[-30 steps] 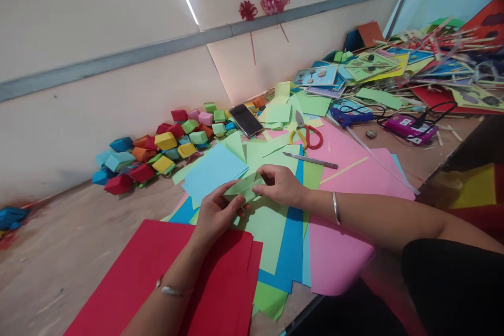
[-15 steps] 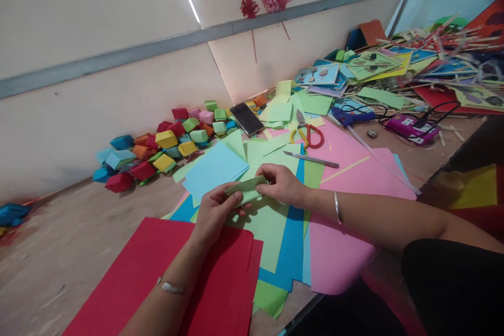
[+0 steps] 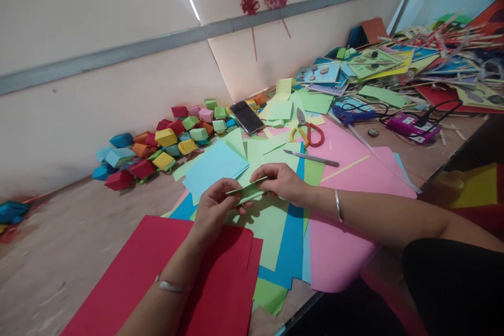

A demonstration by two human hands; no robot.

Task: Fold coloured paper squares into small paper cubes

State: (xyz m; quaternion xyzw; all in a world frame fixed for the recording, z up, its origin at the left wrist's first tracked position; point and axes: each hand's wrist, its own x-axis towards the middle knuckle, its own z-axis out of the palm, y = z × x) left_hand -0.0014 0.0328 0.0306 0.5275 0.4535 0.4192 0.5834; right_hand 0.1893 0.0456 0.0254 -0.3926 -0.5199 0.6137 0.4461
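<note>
A small folded piece of light green paper (image 3: 251, 192) is held between my two hands, above a stack of coloured sheets. My left hand (image 3: 217, 205) pinches its left end between thumb and fingers. The right end is pinched by my right hand (image 3: 281, 182). Under them lies a larger light green sheet (image 3: 271, 231) on top of blue paper (image 3: 290, 244). Light blue squares of paper (image 3: 214, 165) lie just beyond my left hand. A craft knife (image 3: 311, 158) and red-and-yellow-handled scissors (image 3: 309, 131) rest beyond my right hand.
Red sheets (image 3: 157, 268) lie under my left forearm, pink paper (image 3: 338, 252) under my right. Small coloured paper boxes (image 3: 165, 139) are heaped along the wall near a phone (image 3: 247, 117). A blue glue gun (image 3: 354, 115) and a purple box with a cable (image 3: 411, 127) stand right.
The green paper has tilted, so its face that showed before is now seen more edge-on, with its fold visible. My right hand has shifted slightly left and up.
</note>
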